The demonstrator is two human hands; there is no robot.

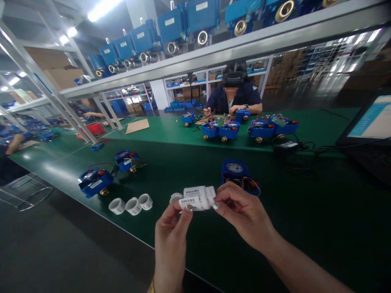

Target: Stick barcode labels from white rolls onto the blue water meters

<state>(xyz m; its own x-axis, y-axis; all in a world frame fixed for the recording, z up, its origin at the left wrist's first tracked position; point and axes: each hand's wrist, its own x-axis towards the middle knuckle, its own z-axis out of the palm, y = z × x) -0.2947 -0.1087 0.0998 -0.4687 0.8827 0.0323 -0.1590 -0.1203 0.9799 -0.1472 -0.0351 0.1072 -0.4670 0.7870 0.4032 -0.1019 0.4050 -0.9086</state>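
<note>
Both my hands are raised over the near edge of the green table point(183, 162). My left hand point(171, 236) pinches the left end of a strip of white barcode labels point(197, 197). My right hand point(244, 213) pinches the right end of the same strip. Just behind my right hand stands a blue water meter point(236, 171) with red wires at its side. A white ring point(175, 198) lies on the table next to my left thumb.
Three white rings point(131, 204) lie in a row at the left. Two blue meters point(94, 181) point(126, 159) stand beyond them. More meters point(271, 126) sit across the table in front of a seated person point(233, 97). A laptop point(371, 122) stands at right.
</note>
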